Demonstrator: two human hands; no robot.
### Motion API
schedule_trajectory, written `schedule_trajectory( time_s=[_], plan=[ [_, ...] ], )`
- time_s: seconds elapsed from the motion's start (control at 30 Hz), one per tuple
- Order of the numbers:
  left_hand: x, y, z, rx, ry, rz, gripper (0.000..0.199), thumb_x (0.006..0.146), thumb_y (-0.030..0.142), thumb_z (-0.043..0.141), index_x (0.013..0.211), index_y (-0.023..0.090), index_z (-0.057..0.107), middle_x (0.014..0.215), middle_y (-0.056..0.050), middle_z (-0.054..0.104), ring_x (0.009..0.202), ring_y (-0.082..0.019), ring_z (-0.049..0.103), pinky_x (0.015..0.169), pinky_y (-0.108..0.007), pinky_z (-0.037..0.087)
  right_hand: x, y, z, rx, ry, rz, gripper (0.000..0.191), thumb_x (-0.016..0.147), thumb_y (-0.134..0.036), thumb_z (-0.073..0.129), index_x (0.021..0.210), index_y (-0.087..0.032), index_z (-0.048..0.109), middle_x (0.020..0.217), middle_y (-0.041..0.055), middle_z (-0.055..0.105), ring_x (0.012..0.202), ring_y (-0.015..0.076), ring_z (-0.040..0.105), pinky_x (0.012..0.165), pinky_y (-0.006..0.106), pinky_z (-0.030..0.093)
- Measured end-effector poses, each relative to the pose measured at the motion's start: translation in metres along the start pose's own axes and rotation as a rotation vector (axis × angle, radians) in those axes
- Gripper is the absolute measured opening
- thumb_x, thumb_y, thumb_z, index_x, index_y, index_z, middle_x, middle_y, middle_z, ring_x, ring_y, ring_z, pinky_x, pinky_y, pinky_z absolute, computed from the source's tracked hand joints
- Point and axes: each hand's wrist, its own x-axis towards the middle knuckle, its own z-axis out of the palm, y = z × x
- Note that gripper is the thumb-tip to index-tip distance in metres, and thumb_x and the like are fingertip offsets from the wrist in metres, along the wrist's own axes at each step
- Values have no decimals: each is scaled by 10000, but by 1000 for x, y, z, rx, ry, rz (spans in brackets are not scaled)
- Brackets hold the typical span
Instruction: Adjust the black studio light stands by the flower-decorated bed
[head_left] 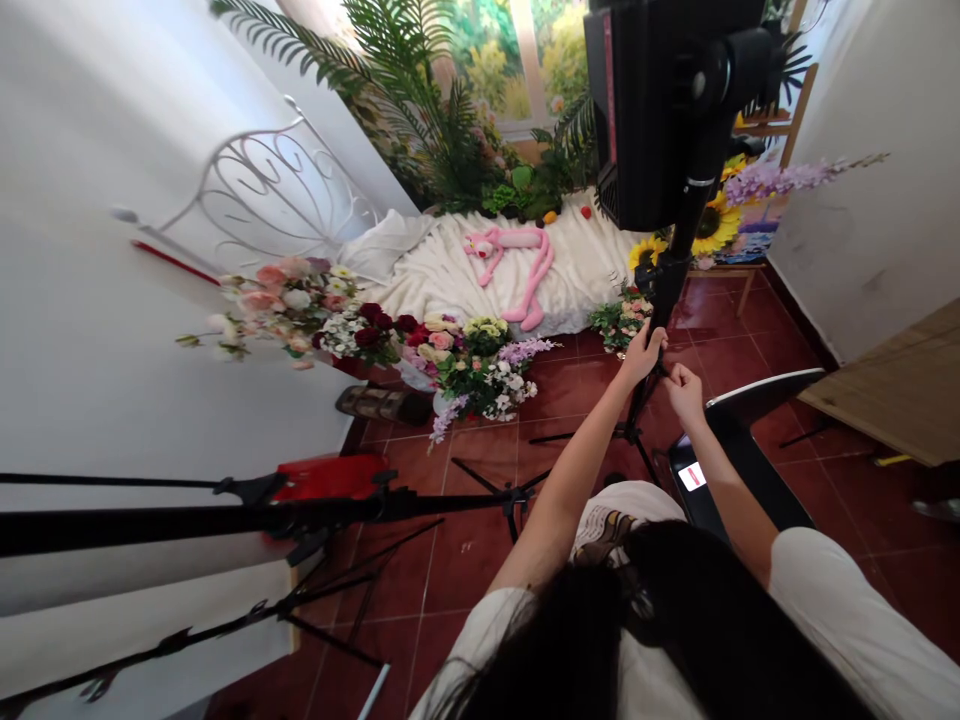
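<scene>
The left hand (pixel 643 354) has its fingers wrapped around the pole of a black stand (pixel 677 240), and just below it the right hand (pixel 684 396) has its fingers curled in, pinching a part at the stand's side that is too small for me to make out. The stand rises in front of the person, its legs spread on the red tiled floor (pixel 457 570), and a bulky black box (pixel 649 130) sits at its top. Near the right forearm is a black chair (pixel 754 475), with a small white card or screen (pixel 691 476) lying on it. Sunflowers (pixel 716 225) show behind the pole. Farther out, a pink toy (pixel 517 239) lies sprawled on a rumpled white blanket (pixel 420 270), its feet toward the front edge. Bunches of flowers (pixel 442 355) crowd the near side, below a curly metal headboard (pixel 289 190). Big palm leaves (pixel 420 110) stand at the back. Over on the person's left, another black stand (pixel 420 507) stretches past something red (pixel 330 478), well apart from both hands.
</scene>
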Motion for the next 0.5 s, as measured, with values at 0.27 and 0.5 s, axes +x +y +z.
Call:
schedule_trajectory(
  time_s=[0.27,0.5],
  plan=[
    [4,-10,-2,31,16,-47,623,843,797,505,848,187,630,754,-34,649,765,-159,626,787,-285,530,40,-49,2,-133,35,-444,616,725,-469,812,1213,-270,493,1189,62,580,1056,209,613,922,384,549],
    [6,-13,-1,22,87,-73,604,843,738,588,984,157,677,809,-68,691,865,-221,655,835,-344,543,86,-101,48,-232,-57,-592,792,772,-531,795,1402,-250,406,1273,131,613,1190,294,632,1016,491,554]
  ],
)
